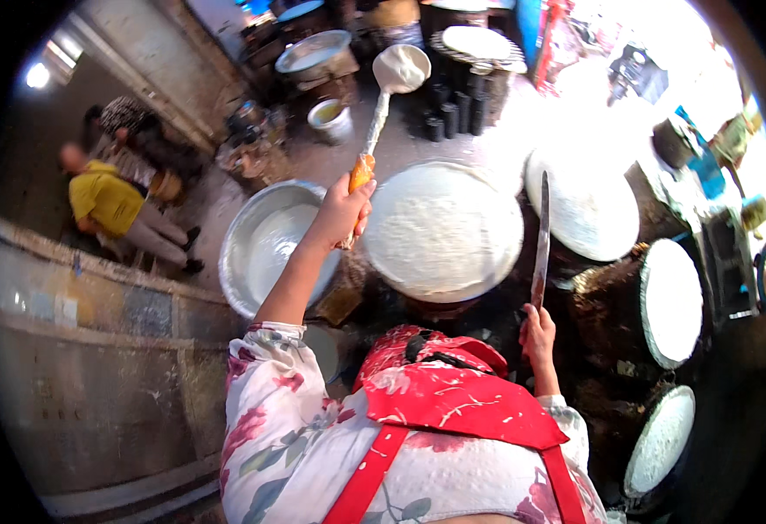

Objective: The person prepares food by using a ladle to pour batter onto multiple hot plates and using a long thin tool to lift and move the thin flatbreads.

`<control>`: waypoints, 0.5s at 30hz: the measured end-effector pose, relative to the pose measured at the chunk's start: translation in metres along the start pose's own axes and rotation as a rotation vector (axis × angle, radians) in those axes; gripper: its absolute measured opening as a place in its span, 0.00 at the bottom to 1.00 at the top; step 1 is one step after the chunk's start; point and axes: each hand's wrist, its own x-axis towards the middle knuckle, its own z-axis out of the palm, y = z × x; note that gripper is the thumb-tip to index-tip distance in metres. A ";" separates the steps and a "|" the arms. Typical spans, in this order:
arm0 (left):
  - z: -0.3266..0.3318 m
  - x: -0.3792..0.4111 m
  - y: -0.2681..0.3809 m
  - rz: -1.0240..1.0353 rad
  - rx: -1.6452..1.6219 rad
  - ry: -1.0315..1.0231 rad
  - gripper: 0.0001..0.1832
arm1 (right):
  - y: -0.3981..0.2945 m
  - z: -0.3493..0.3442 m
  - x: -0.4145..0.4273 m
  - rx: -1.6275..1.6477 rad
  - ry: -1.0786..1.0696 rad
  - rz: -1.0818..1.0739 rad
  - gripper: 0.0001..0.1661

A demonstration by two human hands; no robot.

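Observation:
My left hand (pixel 344 213) grips the orange handle of a long ladle (pixel 401 69), whose round bowl is coated with white batter. It is raised between a metal basin (pixel 242 262) of white liquid batter on the left and a round griddle (pixel 445 229) spread with a white layer. In my right hand (pixel 538 334) is a long flat blade (pixel 542 242), pointing away from me. The blade stands between the middle griddle and another white-covered round griddle (pixel 586 203) on the right. Its handle is mostly hidden in my fist.
More white-topped round griddles (pixel 672 303) stand on dark drum stoves along the right. Ahead are a white bucket (pixel 330 120), a metal basin (pixel 314 54) and black cylindrical briquettes (pixel 450 118). A person in a yellow shirt (pixel 106 200) is at the left, beyond a low partition (pixel 95 367).

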 end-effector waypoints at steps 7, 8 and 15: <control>0.207 0.055 0.040 -0.310 -0.430 -0.520 0.19 | -0.027 -0.131 0.064 0.166 0.052 0.036 0.11; 0.234 0.059 0.042 -0.312 -0.398 -0.538 0.19 | -0.028 -0.148 0.073 0.120 0.065 0.028 0.13; 0.395 0.092 0.028 -0.182 0.007 -0.624 0.23 | -0.038 -0.218 0.116 0.108 0.230 0.011 0.12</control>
